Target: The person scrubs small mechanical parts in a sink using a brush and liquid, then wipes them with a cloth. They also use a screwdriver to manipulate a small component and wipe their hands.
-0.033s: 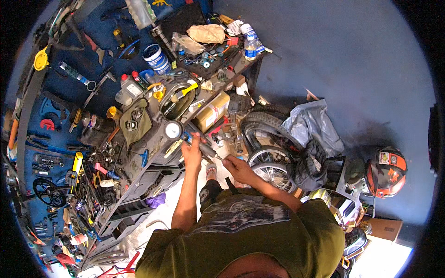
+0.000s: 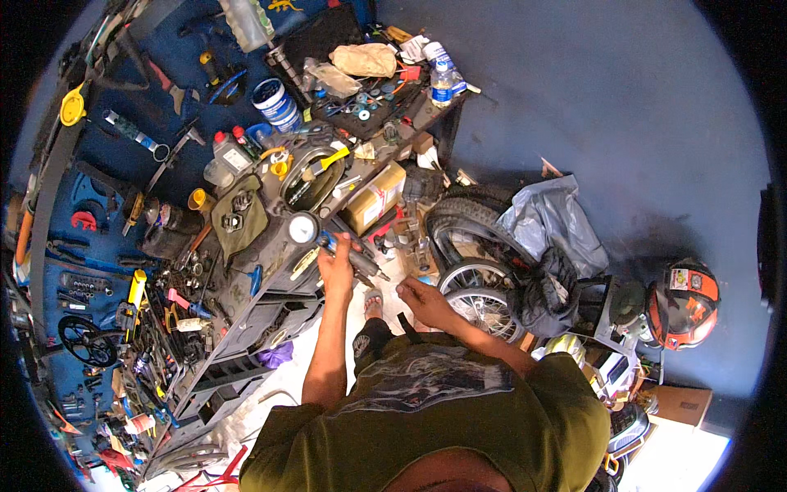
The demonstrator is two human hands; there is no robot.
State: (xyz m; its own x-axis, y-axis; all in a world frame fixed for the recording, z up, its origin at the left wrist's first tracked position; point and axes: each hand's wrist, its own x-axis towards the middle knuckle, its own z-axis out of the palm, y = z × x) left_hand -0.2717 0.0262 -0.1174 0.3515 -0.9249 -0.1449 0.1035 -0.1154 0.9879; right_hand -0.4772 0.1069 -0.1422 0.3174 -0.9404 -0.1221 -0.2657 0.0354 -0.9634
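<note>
In my left hand (image 2: 338,258) is a grey cylindrical tool (image 2: 366,265) with blue parts, gripped and angled down toward the right; a round white-faced gauge (image 2: 303,227) shows beside it, though I cannot tell whether they are joined. My right hand (image 2: 418,297) has curled fingers just below and right of the tool's narrow end, slightly apart from it; whatever it holds, if anything, is too small to make out. The cluttered workbench edge (image 2: 270,266) runs behind my left hand, with a yellow-handled brush (image 2: 332,160) lying across an oval tray (image 2: 299,193).
A tool board (image 2: 115,205) lines the left. A taped carton (image 2: 373,197) sits by the bench. Bicycle wheels (image 2: 479,307), tyres (image 2: 467,213), a grey plastic bag (image 2: 549,221) and an orange-black helmet (image 2: 684,307) are piled on the right, along a blue wall (image 2: 598,98).
My right hand has shifted slightly right and down from the tool's tip. My left hand and the tool have moved a little to the left.
</note>
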